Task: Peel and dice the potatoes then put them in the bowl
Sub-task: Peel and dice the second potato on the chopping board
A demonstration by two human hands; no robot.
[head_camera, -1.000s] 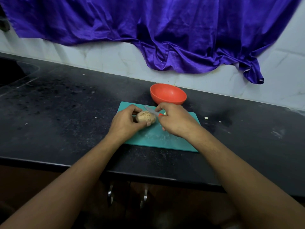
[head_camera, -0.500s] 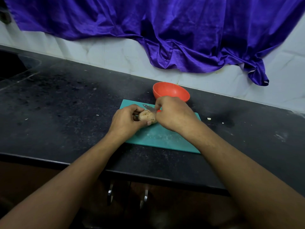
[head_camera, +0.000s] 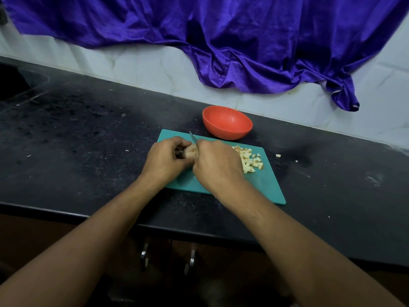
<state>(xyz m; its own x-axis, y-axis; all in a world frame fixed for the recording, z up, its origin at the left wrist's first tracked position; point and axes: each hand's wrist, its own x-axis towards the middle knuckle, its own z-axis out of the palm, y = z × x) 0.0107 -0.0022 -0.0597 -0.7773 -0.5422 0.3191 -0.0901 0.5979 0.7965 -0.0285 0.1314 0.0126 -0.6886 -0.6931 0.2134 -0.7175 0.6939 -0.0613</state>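
While pinning the potato (head_camera: 192, 151) to the cutting board (head_camera: 265, 185) in the curled fingers (head_camera: 180, 143) of the left hand (head_camera: 164, 160) and clamping the knife (head_camera: 193, 136) in the right hand (head_camera: 218, 165), risks a nicked fingertip through blade slip, plus dice (head_camera: 250, 159) rolling onto the desk (head_camera: 88, 140).

One cutting board (head_camera: 265, 187), teal, is taken as the landmark.

- One bowl (head_camera: 228, 125), orange-red, is counted just behind the board's far edge.
- One potato (head_camera: 191, 151) is counted on the board.
- One knife (head_camera: 193, 137) is counted above the board; only its blade tip is seen.
- Two hands are counted over the board: one left hand (head_camera: 166, 160) and one right hand (head_camera: 218, 165).
- One heap of diced pieces (head_camera: 250, 159) is recorded on the board's right half. The pieces are too many and too small to be counted.
- Two loose bits (head_camera: 278, 155) are counted just right of the board.
- Two metal handles (head_camera: 144, 254) are counted below the board.
- One purple cloth (head_camera: 221, 41) is noted behind the board.
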